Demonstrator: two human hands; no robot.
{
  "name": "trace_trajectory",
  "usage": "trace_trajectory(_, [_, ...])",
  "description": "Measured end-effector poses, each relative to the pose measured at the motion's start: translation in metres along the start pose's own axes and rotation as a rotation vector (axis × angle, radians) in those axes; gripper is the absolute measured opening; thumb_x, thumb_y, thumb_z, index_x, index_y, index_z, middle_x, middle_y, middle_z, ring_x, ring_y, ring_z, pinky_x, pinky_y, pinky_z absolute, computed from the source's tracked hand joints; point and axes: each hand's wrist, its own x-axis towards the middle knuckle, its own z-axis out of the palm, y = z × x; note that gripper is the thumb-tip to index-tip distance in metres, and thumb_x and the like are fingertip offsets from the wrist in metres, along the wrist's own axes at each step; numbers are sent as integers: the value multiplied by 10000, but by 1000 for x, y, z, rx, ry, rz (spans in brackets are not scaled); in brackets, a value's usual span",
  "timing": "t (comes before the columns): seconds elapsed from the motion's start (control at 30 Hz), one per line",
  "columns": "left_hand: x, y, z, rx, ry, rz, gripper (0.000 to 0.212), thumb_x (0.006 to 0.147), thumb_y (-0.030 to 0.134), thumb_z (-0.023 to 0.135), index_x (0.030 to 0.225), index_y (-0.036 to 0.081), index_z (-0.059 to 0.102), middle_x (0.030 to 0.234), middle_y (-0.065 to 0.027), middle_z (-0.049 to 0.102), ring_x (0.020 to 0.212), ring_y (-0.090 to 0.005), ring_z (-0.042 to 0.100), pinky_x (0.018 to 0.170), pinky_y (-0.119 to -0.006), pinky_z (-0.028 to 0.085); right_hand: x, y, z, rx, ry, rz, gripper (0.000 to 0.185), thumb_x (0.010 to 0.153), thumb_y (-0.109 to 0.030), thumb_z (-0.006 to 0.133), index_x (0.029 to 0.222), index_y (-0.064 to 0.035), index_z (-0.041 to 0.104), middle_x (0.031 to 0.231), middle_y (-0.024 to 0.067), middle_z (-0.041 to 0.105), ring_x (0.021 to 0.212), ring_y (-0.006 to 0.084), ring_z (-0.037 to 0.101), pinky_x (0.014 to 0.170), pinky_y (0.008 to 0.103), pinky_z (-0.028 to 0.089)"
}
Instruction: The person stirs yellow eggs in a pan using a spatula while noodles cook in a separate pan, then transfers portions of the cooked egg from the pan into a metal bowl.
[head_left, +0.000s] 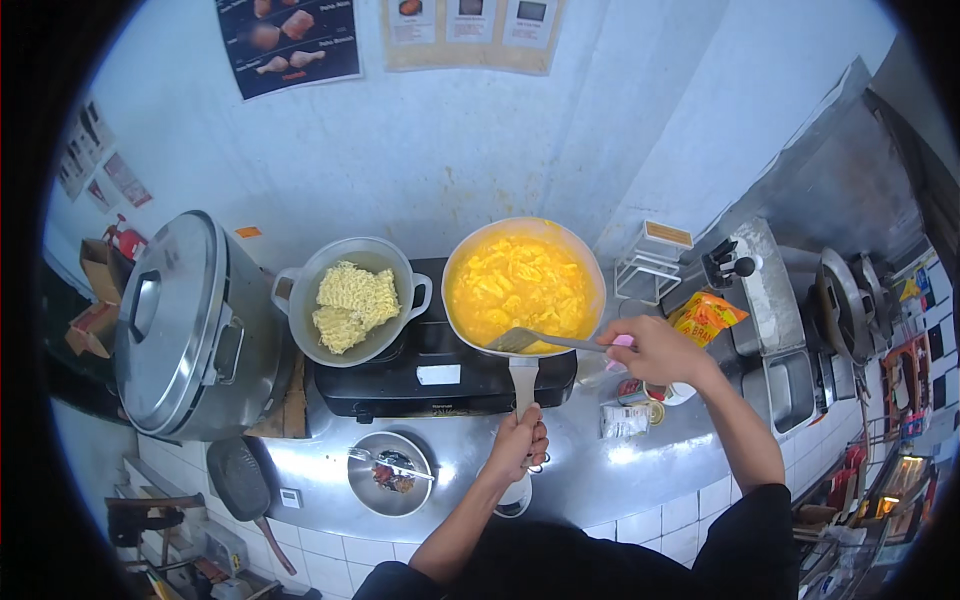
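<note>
On the right side of a black two-burner gas stove (480, 386) is a frying pan (599, 289) of yellow, loose egg in liquid (517, 285). My left hand (517, 444) grips the pan's pale handle (523, 386). My right hand (654, 349) holds a grey spatula (559, 341), its slotted head at the pan's near rim, partly in the egg. On the left burner a two-handled metal pot (304, 330) holds pale instant noodle blocks (356, 300) in water. A steel bowl (364, 491) with dark and red seasoning and a fork (390, 463) sits in front of the stove.
A large lidded stockpot (176, 322) stands left of the noodle pot. A grey square pan (238, 480) and a small timer (290, 498) lie at the front left edge. To the right are an orange packet (705, 315), a white packet (625, 421), a wire rack (649, 274) and steel containers (789, 390).
</note>
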Motion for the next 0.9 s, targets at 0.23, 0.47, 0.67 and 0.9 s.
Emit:
trace_trajectory(0.23, [2, -7, 5, 4, 3, 52, 204, 935, 262, 467, 829, 107, 388, 590, 27, 352, 399, -63, 313, 323, -253, 294, 45, 1, 77, 142, 139, -21, 201, 802, -112, 573, 951, 13, 622, 882, 235, 640, 866, 345, 630, 777, 387, 475])
trace_trajectory(0.47, [2, -8, 2, 62, 11, 77, 201, 940, 248, 456, 823, 100, 387, 598, 22, 361, 404, -67, 318, 337, -253, 304, 80, -43, 117, 108, 293, 169, 261, 777, -79, 548, 1006, 46, 535, 906, 294, 610, 910, 391, 613, 793, 448, 474])
trace_trajectory(0.67, [7, -10, 1, 37, -3, 97, 190, 936, 241, 461, 822, 101, 399, 600, 22, 371, 406, -66, 316, 340, -253, 302, 96, -42, 88, -139, 423, 198, 268, 744, -69, 557, 987, 40, 532, 895, 285, 617, 878, 418, 610, 768, 500, 474])
trace_trajectory(0.9, [15, -16, -5, -9, -9, 112, 193, 925, 246, 476, 824, 99, 404, 598, 21, 380, 405, -67, 319, 336, -251, 297, -13, -87, 36, -340, 390, 114, 225, 764, -114, 557, 967, -50, 630, 795, 220, 641, 793, 396, 624, 737, 471, 489])
